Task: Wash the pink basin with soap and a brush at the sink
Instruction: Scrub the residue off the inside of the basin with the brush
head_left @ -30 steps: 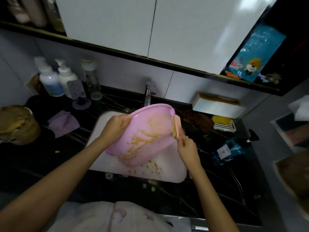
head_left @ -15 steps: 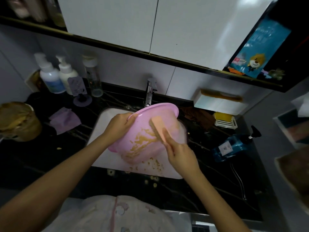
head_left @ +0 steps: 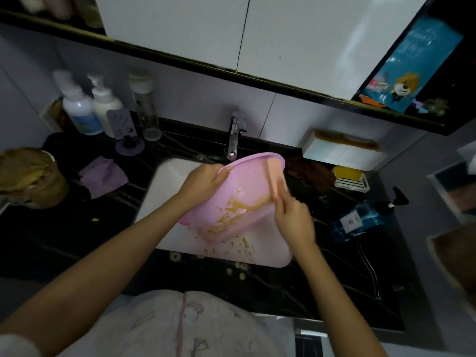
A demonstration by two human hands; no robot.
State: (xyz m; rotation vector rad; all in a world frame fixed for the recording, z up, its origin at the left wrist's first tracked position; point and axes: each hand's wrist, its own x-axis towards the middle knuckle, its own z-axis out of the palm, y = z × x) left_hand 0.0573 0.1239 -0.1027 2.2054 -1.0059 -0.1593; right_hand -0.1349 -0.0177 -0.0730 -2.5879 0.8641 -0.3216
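The pink basin (head_left: 242, 186) is held tilted over the white sink (head_left: 167, 184), its inside smeared with yellow-brown residue. My left hand (head_left: 203, 182) grips the basin's left rim. My right hand (head_left: 291, 215) holds a pale pink brush (head_left: 271, 176) against the inner wall near the basin's right rim. The chrome tap (head_left: 235, 135) stands just behind the basin's top edge; no water is visible. Crumbs of the same residue lie in the sink under the basin.
Pump bottles (head_left: 79, 106) stand on the black counter at the back left, with a purple cloth (head_left: 103, 176) in front of them. A blue pump bottle (head_left: 360, 220) lies at the right. A yellow soap bar on a white dish (head_left: 350, 177) sits behind it. White cabinets hang overhead.
My right hand has swept the brush from the middle of the basin back to the right rim. The basin and my left hand stayed about where they were.
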